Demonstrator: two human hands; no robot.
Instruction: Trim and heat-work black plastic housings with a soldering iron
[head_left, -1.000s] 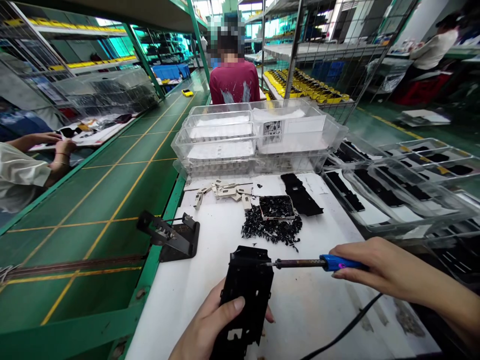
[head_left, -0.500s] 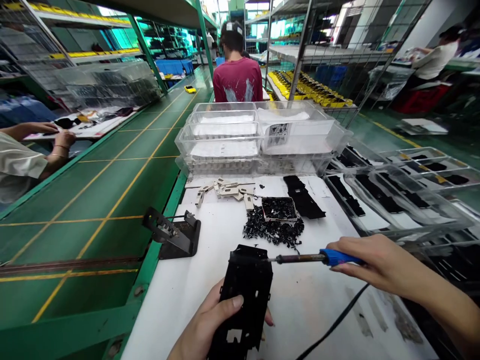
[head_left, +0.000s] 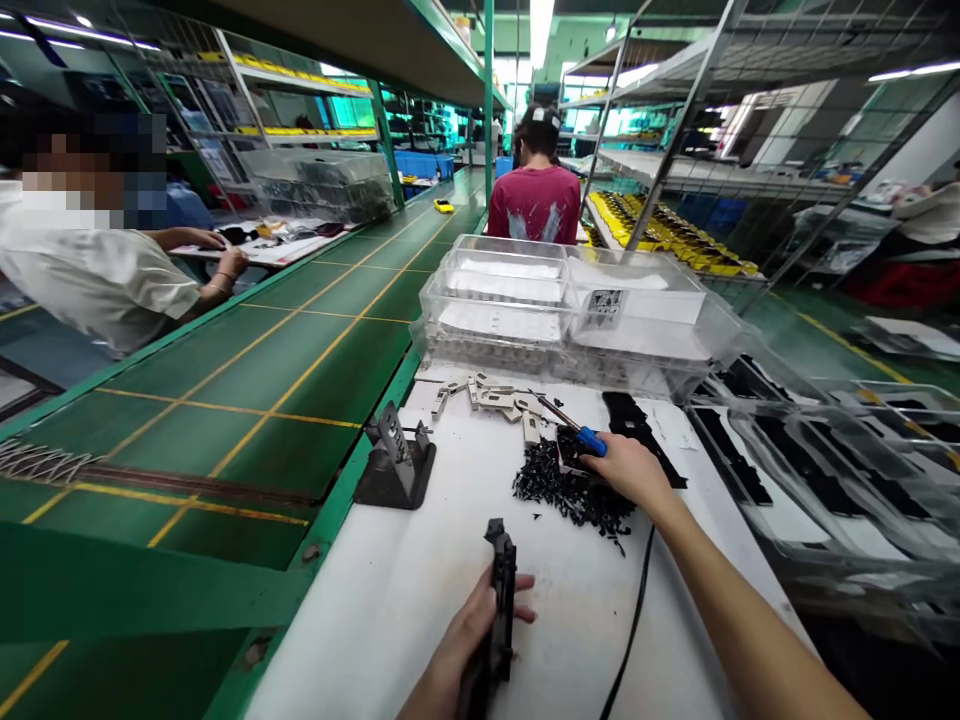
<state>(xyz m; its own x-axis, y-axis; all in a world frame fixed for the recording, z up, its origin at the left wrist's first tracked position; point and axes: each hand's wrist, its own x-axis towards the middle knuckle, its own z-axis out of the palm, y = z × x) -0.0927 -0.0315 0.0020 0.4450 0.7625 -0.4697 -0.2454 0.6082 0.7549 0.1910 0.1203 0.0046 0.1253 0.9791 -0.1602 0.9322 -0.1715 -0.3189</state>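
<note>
My left hand (head_left: pixel 476 625) is closed round a black plastic panel (head_left: pixel 501 600), turned edge-on over the white worktop (head_left: pixel 390 600). In my right hand (head_left: pixel 634 465) is a soldering iron (head_left: pixel 592 440) with a blue handle; its tip points toward the cream-coloured blocks (head_left: pixel 506 402). Beneath that hand sits a small box of black bits (head_left: pixel 571 450), partly hidden, with a loose heap of small black pieces (head_left: pixel 555 490) spilled around it. The iron's black cord (head_left: pixel 637 610) trails down toward me. A dark metal stand (head_left: pixel 397 465) is on the left edge of the worktop.
Clear plastic bins (head_left: pixel 495 350) stand stacked at the back. Flat black parts (head_left: pixel 637 430) lie by my right hand, and trays of black parts (head_left: pixel 810 470) are at right. A green conveyor (head_left: pixel 247 370) runs along the left. Other people sit ahead and at left.
My right hand has moved the soldering iron from the panel's top edge forward over the black bits. The panel in my left hand has turned from facing me to edge-on. My view has shifted left.
</note>
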